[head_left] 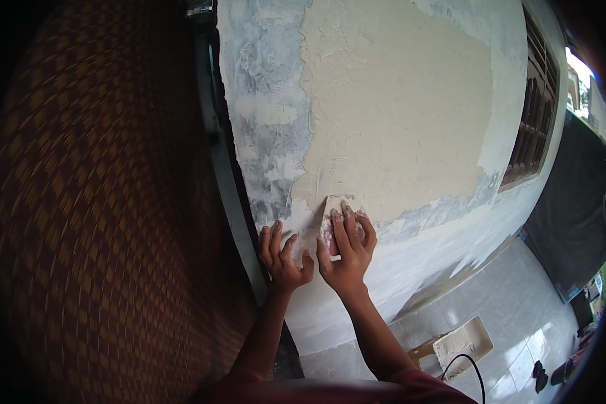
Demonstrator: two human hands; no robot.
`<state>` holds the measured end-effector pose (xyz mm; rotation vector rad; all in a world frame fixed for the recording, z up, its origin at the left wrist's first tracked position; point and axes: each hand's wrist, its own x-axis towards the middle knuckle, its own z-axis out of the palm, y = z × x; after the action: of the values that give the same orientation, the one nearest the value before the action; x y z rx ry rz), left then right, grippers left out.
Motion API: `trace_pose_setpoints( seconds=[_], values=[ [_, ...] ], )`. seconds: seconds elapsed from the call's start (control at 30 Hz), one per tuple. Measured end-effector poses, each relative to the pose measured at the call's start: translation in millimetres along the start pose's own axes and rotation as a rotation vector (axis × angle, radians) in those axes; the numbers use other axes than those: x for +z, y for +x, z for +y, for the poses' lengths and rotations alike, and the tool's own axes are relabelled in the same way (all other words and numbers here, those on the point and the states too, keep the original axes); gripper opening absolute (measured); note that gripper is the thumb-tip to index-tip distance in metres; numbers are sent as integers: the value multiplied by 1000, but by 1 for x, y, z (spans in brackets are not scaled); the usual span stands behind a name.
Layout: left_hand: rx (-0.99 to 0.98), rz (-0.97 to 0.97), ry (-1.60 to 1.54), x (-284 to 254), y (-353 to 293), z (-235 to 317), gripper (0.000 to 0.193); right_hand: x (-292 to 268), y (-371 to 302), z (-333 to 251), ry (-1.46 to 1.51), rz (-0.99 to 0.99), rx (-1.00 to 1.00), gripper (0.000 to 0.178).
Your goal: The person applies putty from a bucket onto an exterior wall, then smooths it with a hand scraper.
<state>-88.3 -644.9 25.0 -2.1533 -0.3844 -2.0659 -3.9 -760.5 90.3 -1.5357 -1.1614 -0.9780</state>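
My right hand (347, 252) is closed on a putty scraper (343, 203), its fingers laid over the tool's putty-smeared face. The scraper's wide end is against the wall (404, 101), at the lower edge of a broad patch of wet cream putty. To its left, my left hand (284, 257) has its fingers spread close to the wall's left edge and holds nothing. Whether its fingertips touch the surface I cannot tell. Grey and white older coating shows along the left side and below the cream patch.
A woven brown mat panel (108, 188) fills the left side. On the tiled floor (498, 289) at lower right lies a putty tray (475, 343), with a black cable (475, 363) looping in front. Farther right are a barred window (532, 108), a dark sheet (569, 202) and dark sandals (540, 376).
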Motion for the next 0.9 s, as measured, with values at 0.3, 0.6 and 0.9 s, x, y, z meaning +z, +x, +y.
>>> trace_pose_setpoints(
  seconds=[0.3,0.6,0.9],
  values=[
    [18,13,31,0,-2,-4,45,5,-37,0,31,-44,8,55],
    [9,27,34,-1,4,2,43,19,-43,13,15,-32,-55,60],
    [71,-46,75,-17,2,-9,38,15,-20,12,66,31,-85,60]
  ],
)
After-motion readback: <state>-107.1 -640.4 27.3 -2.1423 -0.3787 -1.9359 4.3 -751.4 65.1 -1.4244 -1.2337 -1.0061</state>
